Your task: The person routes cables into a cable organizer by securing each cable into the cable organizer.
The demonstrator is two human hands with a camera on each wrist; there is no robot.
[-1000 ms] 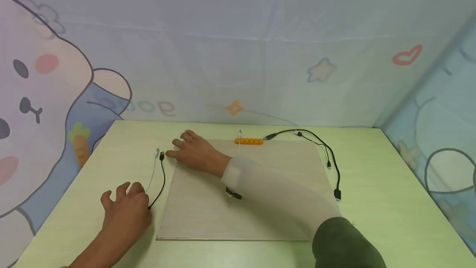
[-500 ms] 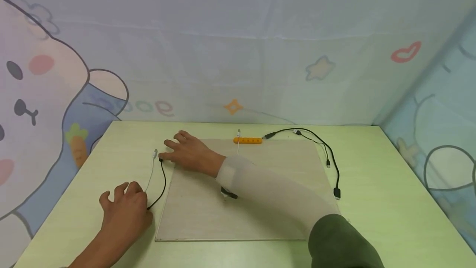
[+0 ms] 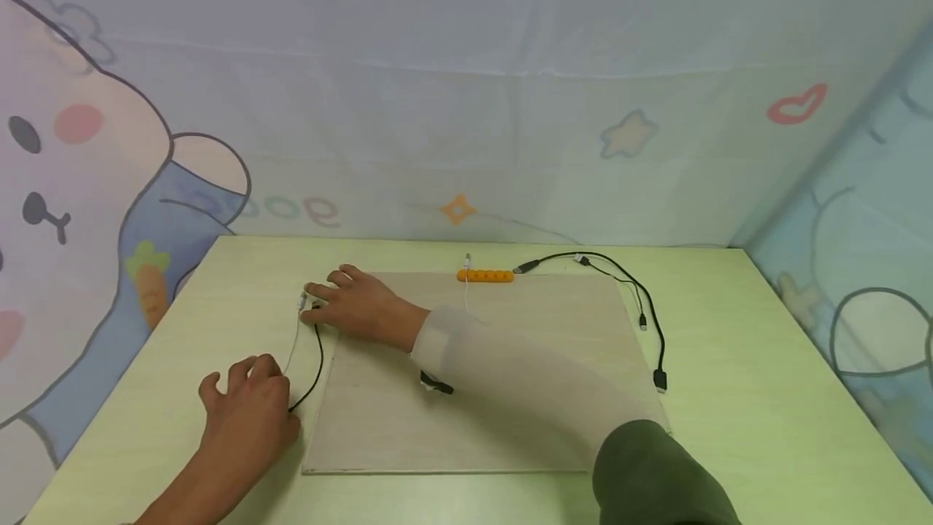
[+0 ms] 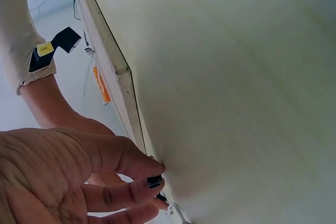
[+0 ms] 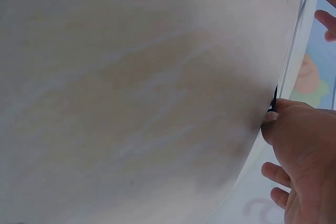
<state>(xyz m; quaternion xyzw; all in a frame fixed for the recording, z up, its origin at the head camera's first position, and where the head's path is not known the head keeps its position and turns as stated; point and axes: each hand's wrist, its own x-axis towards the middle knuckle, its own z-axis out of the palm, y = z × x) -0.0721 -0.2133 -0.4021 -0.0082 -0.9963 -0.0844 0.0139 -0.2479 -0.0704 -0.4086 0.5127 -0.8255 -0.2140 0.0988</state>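
At the left of the table, a thin black cable (image 3: 321, 356) runs beside the board's left edge between my two hands. My left hand (image 3: 251, 416) pinches its near end; the left wrist view shows a small black connector (image 4: 154, 182) between thumb and forefinger. My right hand (image 3: 362, 306) reaches across the board and pinches the far end, where a black plug (image 5: 272, 109) shows at the thumb in the right wrist view. A white cable (image 3: 295, 340) lies just left of the black one, its plug close to my right fingertips and its near end hidden by my left hand.
A flat wooden board (image 3: 394, 428) lies mid-table. At its far edge sits an orange cable holder (image 3: 490, 275) with another white cable (image 3: 467, 286) at its left end. Black cables (image 3: 656, 330) lie along the right. A printed cloth (image 3: 408, 128) hangs behind.
My right hand has moved left and slightly nearer, onto the far plug of the black cable, and now pinches it. The left hand has stayed nearly still.
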